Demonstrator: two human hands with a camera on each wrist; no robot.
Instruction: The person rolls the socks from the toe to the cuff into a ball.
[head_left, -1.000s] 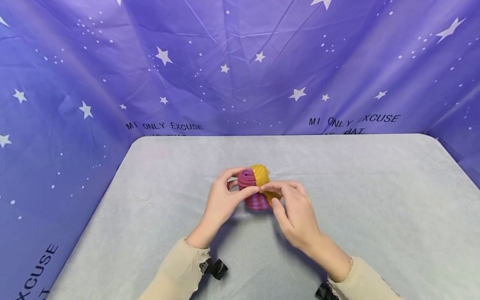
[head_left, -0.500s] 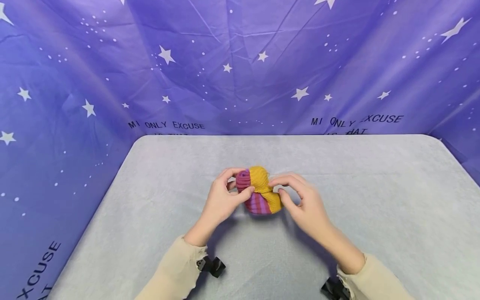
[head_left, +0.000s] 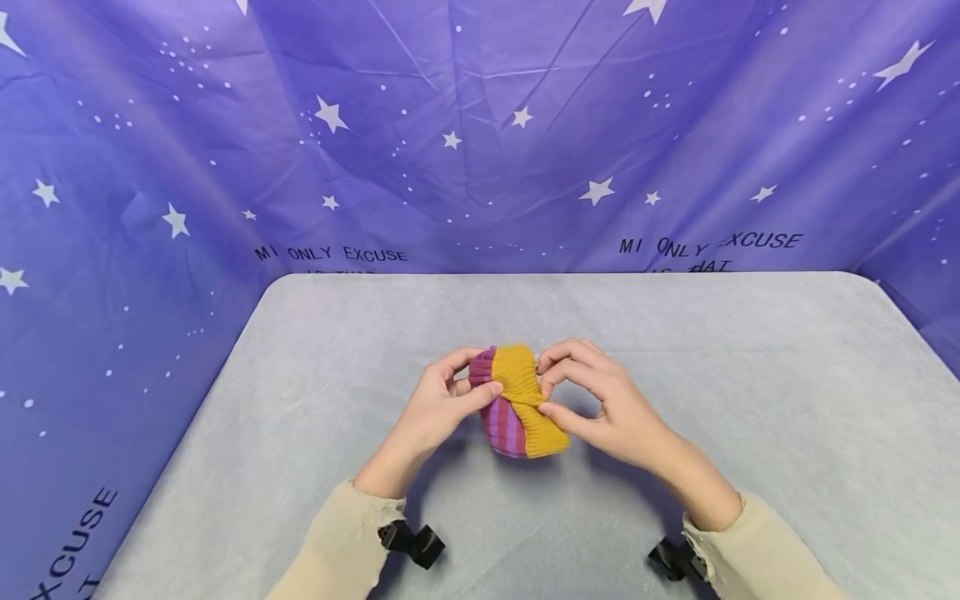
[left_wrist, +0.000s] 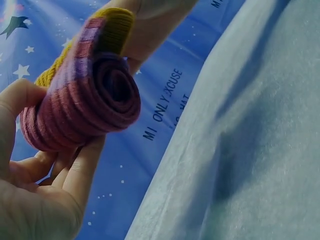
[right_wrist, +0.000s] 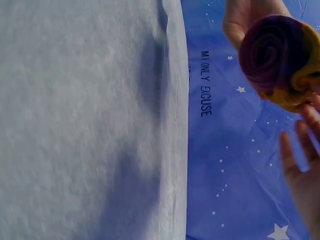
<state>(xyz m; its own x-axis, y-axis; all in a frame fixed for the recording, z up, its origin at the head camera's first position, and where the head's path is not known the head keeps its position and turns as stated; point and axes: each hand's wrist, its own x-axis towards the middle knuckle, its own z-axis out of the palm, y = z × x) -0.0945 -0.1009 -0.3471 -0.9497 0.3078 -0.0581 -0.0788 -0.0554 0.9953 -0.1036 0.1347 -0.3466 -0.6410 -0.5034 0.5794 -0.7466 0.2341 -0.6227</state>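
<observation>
holding a rolled, striped knit sock (head_left: 504, 428) above the middle of the counter (head_left: 300, 433), in front of the starry purple backdrop (head_left: 465, 192). wrapping the left grip (head_left: 438, 408) round the purplish, spiral-wound part (left_wrist: 77, 112), with thumb (head_left: 478, 398) on the near side and fingers (left_wrist: 82, 172) behind. pinching the edge of the yellow ribbed cuff (head_left: 515, 367), close to its crease (head_left: 523, 401), in the right grip (head_left: 615, 410). apparently at the step of turning or opening the cuff at that crease; cannot tell which. for the next move, probably calling for a steady left grip and a gentle, even pull on the cuff edge.
</observation>
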